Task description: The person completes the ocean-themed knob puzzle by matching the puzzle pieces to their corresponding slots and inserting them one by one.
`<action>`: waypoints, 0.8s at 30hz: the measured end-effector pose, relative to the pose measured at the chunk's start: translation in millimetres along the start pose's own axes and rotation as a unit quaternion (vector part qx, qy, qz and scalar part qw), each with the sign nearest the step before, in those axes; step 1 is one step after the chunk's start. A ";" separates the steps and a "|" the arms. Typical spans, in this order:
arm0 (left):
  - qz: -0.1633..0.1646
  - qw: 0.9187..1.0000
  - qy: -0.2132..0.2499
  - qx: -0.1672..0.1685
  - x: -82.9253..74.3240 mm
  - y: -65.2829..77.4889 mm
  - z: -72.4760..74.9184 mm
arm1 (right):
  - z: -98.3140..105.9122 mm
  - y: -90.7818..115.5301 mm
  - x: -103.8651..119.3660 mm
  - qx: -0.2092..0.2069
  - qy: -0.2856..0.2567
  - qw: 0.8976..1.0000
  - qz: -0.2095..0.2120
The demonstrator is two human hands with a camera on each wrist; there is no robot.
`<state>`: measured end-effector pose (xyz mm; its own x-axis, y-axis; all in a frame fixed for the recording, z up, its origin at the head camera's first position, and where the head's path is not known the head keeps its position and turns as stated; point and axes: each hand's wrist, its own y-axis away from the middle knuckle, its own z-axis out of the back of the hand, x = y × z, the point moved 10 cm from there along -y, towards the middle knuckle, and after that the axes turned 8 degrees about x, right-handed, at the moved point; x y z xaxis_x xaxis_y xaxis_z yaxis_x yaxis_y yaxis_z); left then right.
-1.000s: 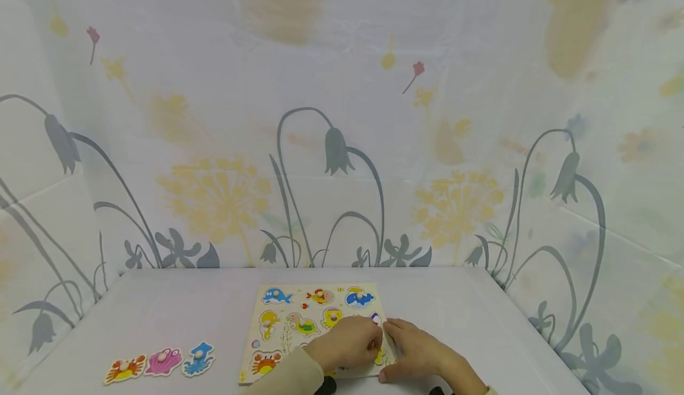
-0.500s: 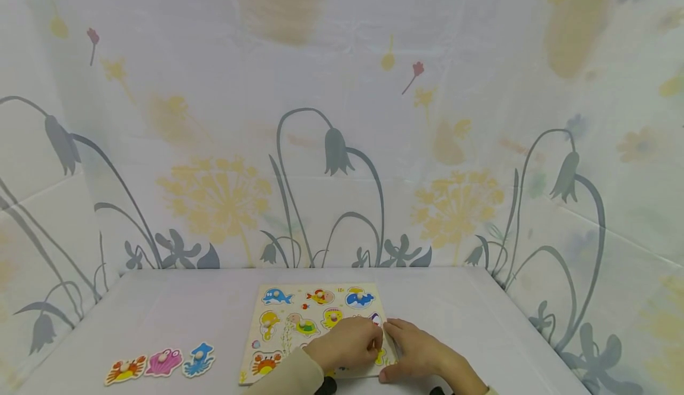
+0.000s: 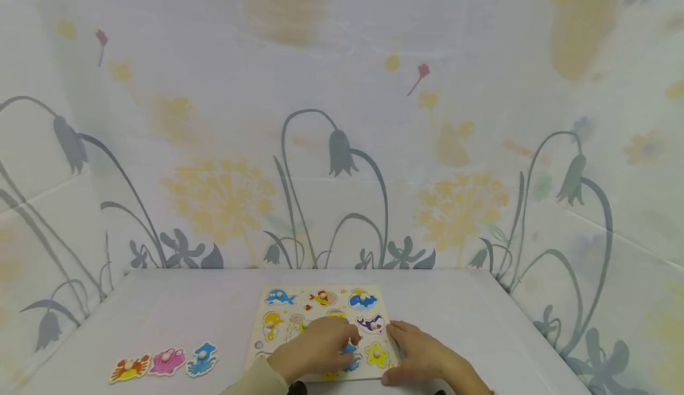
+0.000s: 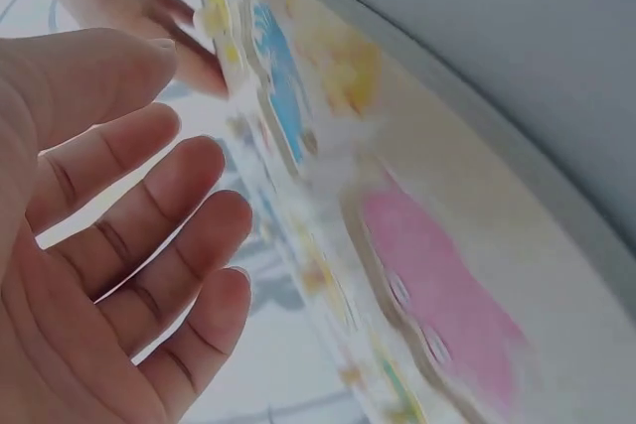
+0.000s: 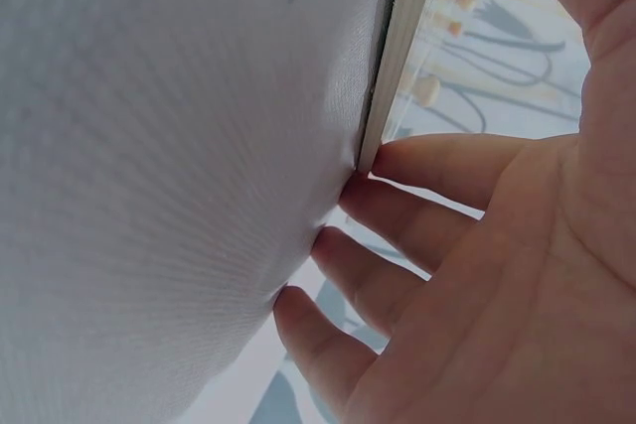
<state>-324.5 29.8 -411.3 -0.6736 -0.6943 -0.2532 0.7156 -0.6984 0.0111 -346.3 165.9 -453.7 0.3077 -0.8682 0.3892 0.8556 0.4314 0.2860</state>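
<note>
A wooden knob puzzle board (image 3: 339, 303) with sea animals lies on the table. My left hand (image 3: 315, 347) hovers over its lower middle; in the left wrist view the same hand (image 4: 129, 245) has loosely bent, spread fingers with nothing between them. Beside it show a blue octopus shape (image 4: 282, 86) and a pink shape (image 4: 437, 290) on the board. The yellow star piece (image 3: 376, 354) sits at the lower right, its knob visible. My right hand (image 3: 427, 353) rests at the board's right edge; in the right wrist view its fingertips (image 5: 328, 240) touch the tablecloth and board edge.
Three loose knobbed pieces lie left of the board: a crab (image 3: 130, 368), a pink shell (image 3: 167, 362) and a blue octopus (image 3: 202, 359). A purple whale piece (image 3: 371, 324) sits above the star. A flower-printed cloth (image 3: 342, 205) hangs behind the table (image 3: 454, 300).
My left hand has moved left from the board's lower right, and its fingers have loosened. The star and the purple whale are now uncovered. My right hand stays at the edge.
</note>
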 end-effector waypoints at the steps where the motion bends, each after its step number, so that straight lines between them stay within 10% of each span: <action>1: 0.003 1.000 0.001 -0.002 2.8 5.5 1.3 | -0.4 0.0 -1.6 0.001 -0.004 1.000 -0.007; 24: 0.074 0.995 0.021 -0.059 85.4 118.5 13.7 | 1.3 1.9 1.2 0.007 -0.016 1.000 -0.014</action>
<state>-299.8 -114.6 -418.4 -0.5518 -0.7789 -0.2982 0.8254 -0.5611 -0.0618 -344.8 165.9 -451.6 0.2692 -0.8722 0.4084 0.8583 0.4096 0.3090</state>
